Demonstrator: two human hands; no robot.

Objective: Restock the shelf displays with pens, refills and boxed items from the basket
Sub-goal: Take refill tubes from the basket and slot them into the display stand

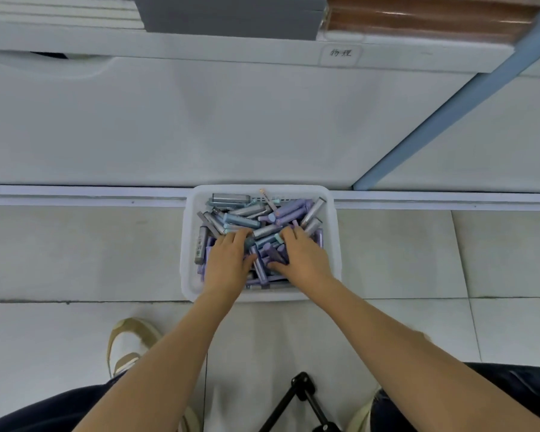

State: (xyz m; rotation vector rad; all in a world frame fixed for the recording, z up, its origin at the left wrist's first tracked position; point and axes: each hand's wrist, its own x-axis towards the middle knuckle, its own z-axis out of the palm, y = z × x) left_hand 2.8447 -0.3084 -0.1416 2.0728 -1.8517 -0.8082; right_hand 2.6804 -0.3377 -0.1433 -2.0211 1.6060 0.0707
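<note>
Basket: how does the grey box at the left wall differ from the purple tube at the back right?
The grey box is flat-sided with a printed label; the purple tube is round. The grey box lies along the basket wall; the purple tube lies slantwise on the heap. Both are long and lie flat, and neither is held.

Bright, even, cool light all around me, no hard shadows, faint grey shade on the white panel, a little shine on the brown wrap, pens a bit soft, edges bent, top corners smeared.
</note>
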